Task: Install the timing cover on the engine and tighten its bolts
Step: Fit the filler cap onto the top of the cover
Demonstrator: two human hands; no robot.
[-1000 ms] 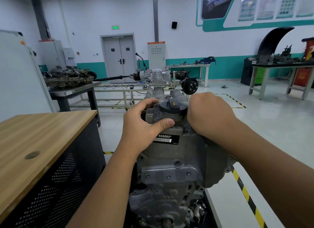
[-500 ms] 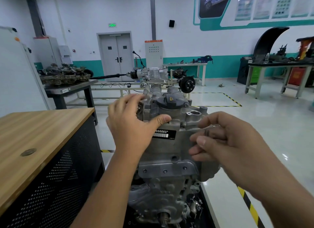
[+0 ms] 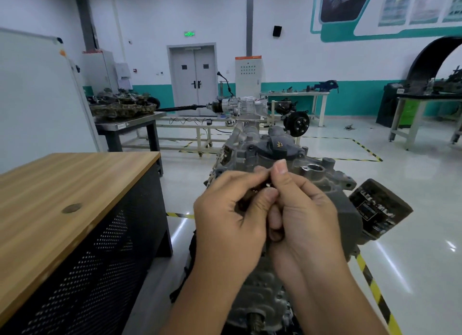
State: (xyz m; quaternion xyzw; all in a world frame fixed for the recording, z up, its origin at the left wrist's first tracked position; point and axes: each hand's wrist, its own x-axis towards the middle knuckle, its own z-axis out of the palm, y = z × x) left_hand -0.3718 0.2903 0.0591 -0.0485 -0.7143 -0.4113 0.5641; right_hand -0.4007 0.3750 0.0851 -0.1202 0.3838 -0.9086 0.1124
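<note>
Both hands had been lifted off the engine (image 3: 322,182) and brought together in front of it. A moment before, the left hand (image 3: 225,224) had rested on the upper housing and the right hand (image 3: 302,214) had been drawn back beside it. Now small metal pieces, probably bolts (image 3: 261,188), were pinched between the curled fingers (image 3: 280,171) of both hands; their number could not be told. The timing cover (image 3: 265,292) was seen seated on the engine's near face, below the wrists. Seating was judged finished, and bolt sorting was taken to have begun. The wooden tabletop (image 3: 62,184) lay at the left.
</note>
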